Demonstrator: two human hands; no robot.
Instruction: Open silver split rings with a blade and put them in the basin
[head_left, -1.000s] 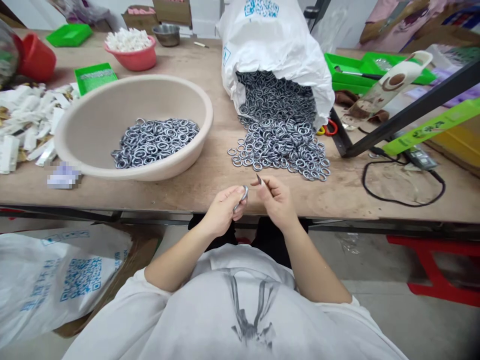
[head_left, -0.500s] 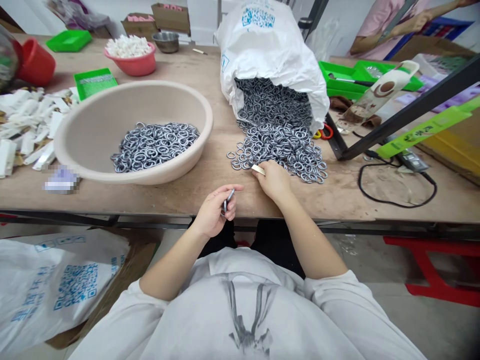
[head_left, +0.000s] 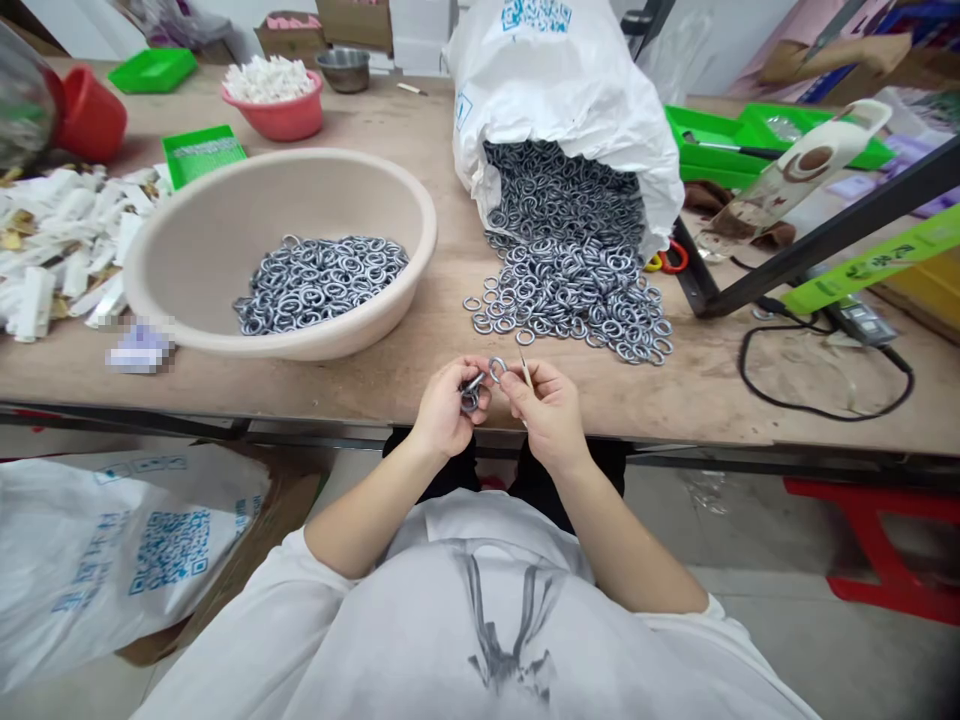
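My left hand [head_left: 452, 405] is closed round a few shiny grey rings [head_left: 470, 397] at the table's front edge. Close beside it, my right hand [head_left: 549, 408] pinches one ring [head_left: 497, 370] between thumb and finger, near the left fingertips. A thin, pale-handled tool [head_left: 527, 374] is also held in the right hand, its narrow tip pointing away from me; its exact kind is unclear. Just beyond both hands lies a heap of the same rings [head_left: 577, 290], spilling from a white sack [head_left: 562, 90]. To the left, a large beige basin [head_left: 281, 190] holds many more rings.
White pieces [head_left: 71, 240] lie piled at the left, near a green tray [head_left: 202, 155] and a red bowl [head_left: 285, 118]. A black metal bar [head_left: 832, 225], a cable [head_left: 757, 395] and a bottle [head_left: 806, 170] are at the right. Another person's arm [head_left: 832, 60] shows behind.
My right hand has come back from the heap toward my left hand and now pinches a ring along with the tool. The view has shifted slightly.
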